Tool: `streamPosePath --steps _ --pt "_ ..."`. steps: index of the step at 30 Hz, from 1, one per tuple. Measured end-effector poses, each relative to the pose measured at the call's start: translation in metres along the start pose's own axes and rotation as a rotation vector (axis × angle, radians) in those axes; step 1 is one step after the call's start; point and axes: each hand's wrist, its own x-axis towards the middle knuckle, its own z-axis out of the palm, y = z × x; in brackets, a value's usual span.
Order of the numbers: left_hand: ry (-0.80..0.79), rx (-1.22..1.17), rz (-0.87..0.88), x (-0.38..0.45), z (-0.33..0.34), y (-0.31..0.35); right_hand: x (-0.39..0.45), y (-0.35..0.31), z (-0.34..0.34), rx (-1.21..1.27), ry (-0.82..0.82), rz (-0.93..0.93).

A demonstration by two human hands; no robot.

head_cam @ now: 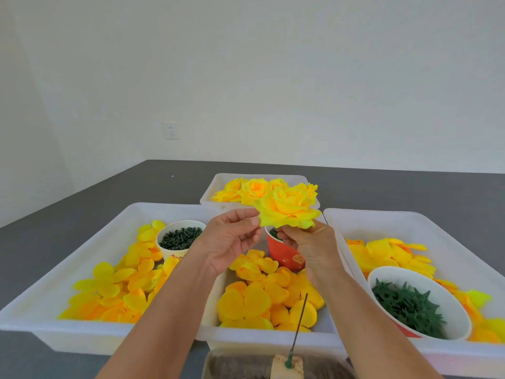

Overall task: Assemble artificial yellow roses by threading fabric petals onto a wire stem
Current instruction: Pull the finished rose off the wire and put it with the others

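Fingers (pixel 252 220) of both hands pinch the rose (pixel 289 208) from beneath.

Soft, even daylight fills the room, bright on the pale wall (pixel 273 77) and without any harsh glare. Shadows are faint and diffuse, gathering under the white trays (pixel 41 310) on the dark surface (pixel 82 192). The wide lens bends straight edges toward the corners. Detail is slightly smeared overall, and the near bottom edge looks soft.

Rose's underside (pixel 289 212) behind fingers (pixel 293 236)
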Motion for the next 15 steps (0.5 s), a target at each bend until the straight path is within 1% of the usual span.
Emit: streamPosePath --steps 3,5,8,11,15 --pt "0.005 -0.004 -0.018 0.0000 0.0044 -0.0046 -0.0014 0.0034 0.0026 0.179 -0.088 0.201" --pt "-0.010 -0.019 -0.037 0.0007 0.0054 -0.0069 -0.0015 0.0039 0.0035 0.212 -0.100 0.239" --pt "-0.030 -0.019 -0.095 0.0009 0.0044 -0.0081 -0.0014 0.0036 0.0050 0.176 -0.069 0.163" --pt "-0.037 -0.048 -0.162 -0.0012 0.0014 -0.0073 -0.0024 0.0038 0.0057 0.035 -0.026 0.065" --pt "-0.024 -0.059 -0.148 -0.0040 -0.0013 -0.0078 -0.0043 0.0024 0.0047 -0.107 -0.005 -0.047"
